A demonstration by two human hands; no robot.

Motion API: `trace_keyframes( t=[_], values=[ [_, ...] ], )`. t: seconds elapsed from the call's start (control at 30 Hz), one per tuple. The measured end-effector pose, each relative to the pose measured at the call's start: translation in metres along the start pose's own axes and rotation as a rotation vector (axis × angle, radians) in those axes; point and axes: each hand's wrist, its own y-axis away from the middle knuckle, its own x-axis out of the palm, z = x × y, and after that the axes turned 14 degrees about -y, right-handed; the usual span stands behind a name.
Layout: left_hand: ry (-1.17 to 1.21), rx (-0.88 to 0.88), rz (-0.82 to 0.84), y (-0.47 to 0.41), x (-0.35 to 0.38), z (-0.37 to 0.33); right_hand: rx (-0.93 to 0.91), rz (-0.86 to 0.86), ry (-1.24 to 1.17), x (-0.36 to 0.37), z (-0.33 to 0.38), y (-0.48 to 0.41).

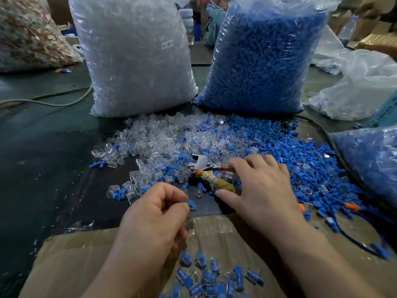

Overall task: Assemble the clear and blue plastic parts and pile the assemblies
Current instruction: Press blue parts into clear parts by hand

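Observation:
Loose clear plastic parts (159,136) and loose blue plastic parts (285,147) lie spread over the dark table. My left hand (154,214) pinches a small blue and clear piece (191,204) at its fingertips, just above the table. My right hand (260,186) curls round the tape-wrapped handles of a pair of metal pliers (202,163) that lies among the parts. A pile of finished blue-in-clear assemblies (212,278) sits on the cardboard near me.
A big bag of clear parts (133,54) and a big bag of blue parts (266,57) stand behind the spread. Another bag of blue parts (371,160) lies at right. A flattened cardboard sheet (71,261) covers the near table. A cable (53,103) runs at left.

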Motion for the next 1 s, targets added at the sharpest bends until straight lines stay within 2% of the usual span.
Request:
trace_keyframes(
  t=[0.1,0.17,0.23,0.33,0.43,0.5,0.57,0.67,0.73,0.83,0.9,0.93,1.0],
  values=[
    [0.008,-0.026,-0.031,0.000,0.003,-0.002,-0.005,0.011,-0.001,-0.003,0.002,0.003],
    [0.013,-0.020,-0.050,0.001,0.006,0.000,-0.095,-0.050,-0.057,-0.006,0.010,0.011],
    [0.012,0.005,-0.071,0.002,0.009,0.003,-0.228,-0.040,-0.172,-0.007,0.024,0.022],
    [-0.075,0.128,-0.156,0.003,0.011,0.008,-0.388,0.048,-0.202,-0.001,0.037,0.032],
    [-0.138,0.249,-0.195,0.007,0.009,0.006,-0.391,0.022,-0.255,-0.002,0.035,0.032],
    [-0.080,0.260,-0.188,0.008,0.007,0.003,-0.400,-0.017,-0.308,-0.003,0.034,0.032],
    [0.053,0.186,-0.154,0.007,0.004,0.001,-0.436,-0.025,-0.341,-0.003,0.034,0.032],
    [0.060,0.113,0.018,0.005,-0.003,0.001,-0.478,-0.022,-0.349,-0.003,0.037,0.033],
    [0.110,0.110,0.091,0.004,-0.006,0.002,-0.450,0.002,-0.365,-0.004,0.039,0.035],
    [0.116,0.207,0.070,0.001,-0.009,0.006,-0.363,0.080,-0.521,-0.003,0.043,0.037],
    [0.061,0.338,0.034,0.001,-0.009,0.007,-0.172,0.169,-0.766,-0.007,0.047,0.038],
    [0.013,0.412,0.018,0.002,-0.010,0.007,-0.016,0.247,-0.958,-0.011,0.048,0.038],
    [-0.056,0.521,0.036,0.006,-0.011,0.006,0.279,0.486,-1.296,-0.020,0.047,0.038]
  ],
)
